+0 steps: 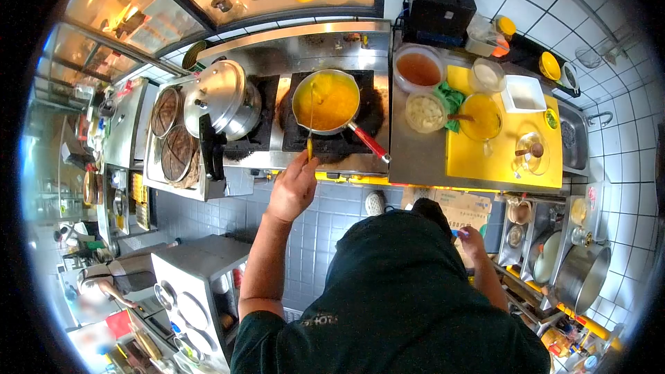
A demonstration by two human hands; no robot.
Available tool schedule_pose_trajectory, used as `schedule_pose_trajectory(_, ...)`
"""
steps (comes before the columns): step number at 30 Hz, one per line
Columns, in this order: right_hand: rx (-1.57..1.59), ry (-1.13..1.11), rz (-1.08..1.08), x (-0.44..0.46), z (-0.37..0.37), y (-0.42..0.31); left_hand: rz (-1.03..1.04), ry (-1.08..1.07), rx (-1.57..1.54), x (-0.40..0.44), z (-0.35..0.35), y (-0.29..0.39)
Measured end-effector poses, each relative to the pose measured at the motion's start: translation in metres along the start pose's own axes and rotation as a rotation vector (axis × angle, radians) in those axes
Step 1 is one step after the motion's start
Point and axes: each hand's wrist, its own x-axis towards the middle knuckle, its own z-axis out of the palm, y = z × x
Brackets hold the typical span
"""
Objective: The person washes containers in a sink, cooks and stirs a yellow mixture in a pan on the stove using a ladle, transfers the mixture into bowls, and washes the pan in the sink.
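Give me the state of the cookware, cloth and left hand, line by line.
Red-handled pan: uncovered, orange-yellow contents
Large pot: lid on
Bowl of reddish-brown liquid: uncovered
Glass jug: uncovered, yellow contents
Green cloth: crumpled
Left hand: closed on a utensil handle

Other gear around a tiled kitchen.
On the left, a lidded metal pot [220,93] with a black handle [208,140] stands beside two round mesh strainers [179,156] (both rather dark), while a person [125,270], partly blurred, is at the lower left. On the right are a black box [440,10] near white wall tiles [627,166], a steel sink [568,137] with a faucet [601,120] and, lower, a large steel pot [583,278].
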Motion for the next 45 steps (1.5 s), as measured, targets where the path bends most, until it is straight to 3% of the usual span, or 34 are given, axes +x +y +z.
schedule_pose_trajectory(1, -0.005, -0.005, -0.008, 0.003, 0.002, 0.002, 0.023, -0.098, 0.026, 0.0, 0.003, -0.003)
schedule_pose_trajectory(6, 0.0, 0.059, -0.055, 0.003, 0.001, 0.002, 0.21, -0.188, 0.009, 0.019, 0.018, -0.009)
schedule_pose_trajectory(10, 0.038, 0.06, -0.008, 0.007, -0.002, 0.001, 0.049, -0.399, 0.105, 0.041, 0.023, -0.017)
schedule_pose_trajectory(13, 0.006, 0.072, -0.027, 0.008, -0.008, 0.002, 0.113, -0.455, 0.071, 0.044, 0.008, 0.015)
schedule_pose_trajectory(14, 0.006, 0.065, -0.031, 0.009, -0.007, 0.002, 0.151, -0.445, 0.05, 0.049, 0.003, 0.022)
schedule_pose_trajectory(17, 0.018, 0.036, -0.025, 0.006, 0.002, 0.014, 0.242, -0.154, -0.027, 0.049, 0.038, -0.026)
schedule_pose_trajectory(18, 0.032, 0.032, -0.009, 0.004, 0.003, 0.016, 0.117, -0.197, 0.022, 0.058, 0.032, -0.023)
schedule_pose_trajectory(21, 0.076, 0.041, 0.083, -0.002, -0.01, -0.006, 0.055, -0.432, 0.146, 0.05, 0.031, -0.004)
schedule_pose_trajectory(25, 0.016, 0.051, 0.021, -0.008, -0.005, 0.01, 0.198, -0.245, -0.025, 0.057, 0.025, 0.001)
schedule_pose_trajectory(26, 0.009, 0.047, 0.01, -0.006, -0.002, 0.016, 0.103, -0.145, -0.07, 0.058, 0.033, -0.01)
schedule_pose_trajectory(30, 0.008, 0.073, -0.002, 0.004, 0.004, 0.034, 0.086, -0.411, 0.118, 0.046, 0.035, 0.002)
schedule_pose_trajectory(31, 0.001, 0.089, 0.003, 0.007, 0.007, 0.038, 0.069, -0.391, 0.066, 0.053, 0.018, 0.024)
schedule_pose_trajectory(33, -0.011, 0.093, 0.001, 0.004, 0.005, 0.042, 0.15, -0.208, -0.093, 0.055, 0.024, 0.007)
schedule_pose_trajectory(35, -0.011, 0.08, -0.016, 0.001, -0.002, 0.032, 0.093, -0.139, -0.001, 0.051, 0.039, -0.017)
schedule_pose_trajectory(36, -0.015, 0.103, -0.024, 0.0, -0.003, 0.027, 0.041, -0.289, 0.122, 0.043, 0.045, -0.024)
schedule_pose_trajectory(39, -0.012, 0.133, -0.016, -0.009, -0.01, 0.024, -0.077, -0.246, 0.093, 0.026, 0.038, 0.001)
schedule_pose_trajectory(41, 0.03, 0.117, 0.021, -0.02, -0.014, 0.016, -0.057, -0.084, -0.005, 0.003, 0.037, 0.016)
schedule_pose_trajectory(43, 0.035, 0.052, 0.11, -0.034, -0.015, 0.011, -0.013, 0.013, 0.116, -0.035, 0.066, 0.016)
schedule_pose_trajectory(44, 0.036, 0.021, 0.154, -0.038, -0.015, 0.009, -0.014, -0.044, 0.133, -0.052, 0.079, 0.014)
schedule_pose_trajectory(45, 0.237, -0.047, 0.214, -0.039, -0.012, 0.005, -0.011, -0.098, 0.148, -0.071, 0.093, 0.008)
